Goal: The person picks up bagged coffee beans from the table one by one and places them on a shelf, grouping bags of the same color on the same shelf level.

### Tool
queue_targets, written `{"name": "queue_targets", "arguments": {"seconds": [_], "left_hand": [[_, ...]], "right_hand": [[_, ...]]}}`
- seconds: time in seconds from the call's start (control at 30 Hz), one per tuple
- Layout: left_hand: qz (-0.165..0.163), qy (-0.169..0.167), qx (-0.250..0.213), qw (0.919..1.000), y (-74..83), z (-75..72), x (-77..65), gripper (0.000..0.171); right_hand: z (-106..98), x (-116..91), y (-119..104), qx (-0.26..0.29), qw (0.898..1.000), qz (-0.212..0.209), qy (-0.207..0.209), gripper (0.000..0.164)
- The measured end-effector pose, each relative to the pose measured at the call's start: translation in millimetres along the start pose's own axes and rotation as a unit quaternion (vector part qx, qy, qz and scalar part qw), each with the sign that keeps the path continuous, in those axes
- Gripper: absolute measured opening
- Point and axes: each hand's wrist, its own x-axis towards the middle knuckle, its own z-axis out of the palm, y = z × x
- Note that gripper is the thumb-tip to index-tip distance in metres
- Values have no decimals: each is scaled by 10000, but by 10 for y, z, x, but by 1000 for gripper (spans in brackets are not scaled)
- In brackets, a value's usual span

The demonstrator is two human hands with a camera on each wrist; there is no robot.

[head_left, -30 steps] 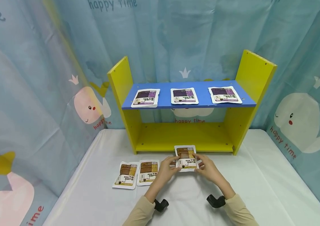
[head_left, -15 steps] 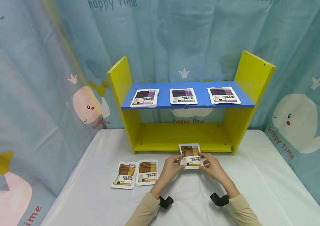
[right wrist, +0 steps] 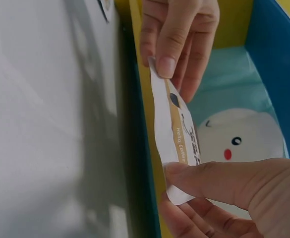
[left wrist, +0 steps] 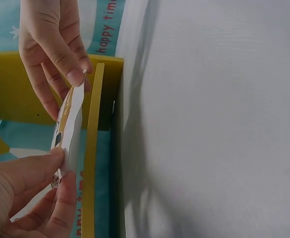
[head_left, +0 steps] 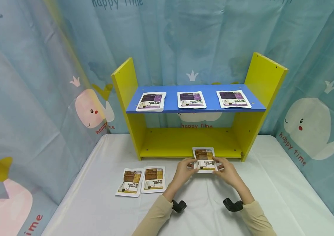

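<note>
Both hands hold one flat pouch (head_left: 204,160) with a white border and a brown-gold label, which reads "Hello, Coffee" in the right wrist view. The left hand (head_left: 183,171) pinches its left edge between thumb and fingers. At the opposite edge, the right hand (head_left: 228,170) pinches likewise. In the head view the pouch overlaps the front edge of the yellow lower shelf (head_left: 167,142). Two matching brown pouches, one (head_left: 130,182) beside the other (head_left: 153,179), lie on the white cloth left of the hands.
Above is a blue upper shelf (head_left: 171,89) bearing three purple-labelled pouches: left (head_left: 151,101), middle (head_left: 191,100) and right (head_left: 233,99). Yellow side panels, left (head_left: 125,77) and right (head_left: 265,72), flank the unit. A printed curtain (head_left: 167,39) hangs behind.
Both hands have carried the held pouch rightward and a little farther toward the lower shelf, keeping their pinch on its edges. The other pouches have stayed in place.
</note>
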Motion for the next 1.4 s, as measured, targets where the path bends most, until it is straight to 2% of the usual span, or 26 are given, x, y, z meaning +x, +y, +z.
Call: {"name": "queue_targets", "arguments": {"seconds": [0.63, 0.97, 1.13, 1.4], "left_hand": [[79, -159, 38, 9998, 73, 332, 130, 45], [85, -311, 199, 9993, 147, 440, 259, 51], [160, -282, 267, 9991, 154, 506, 330, 51], [226, -288, 434, 9984, 212, 570, 406, 49]], "right_hand": [[-217, -21, 200, -88, 9995, 309, 59, 56], [-327, 12, 275, -113, 9990, 392, 166, 55], [-380, 31, 331, -164, 9984, 523, 137, 54], [-413, 69, 399, -270, 9978, 510, 335, 55]]}}
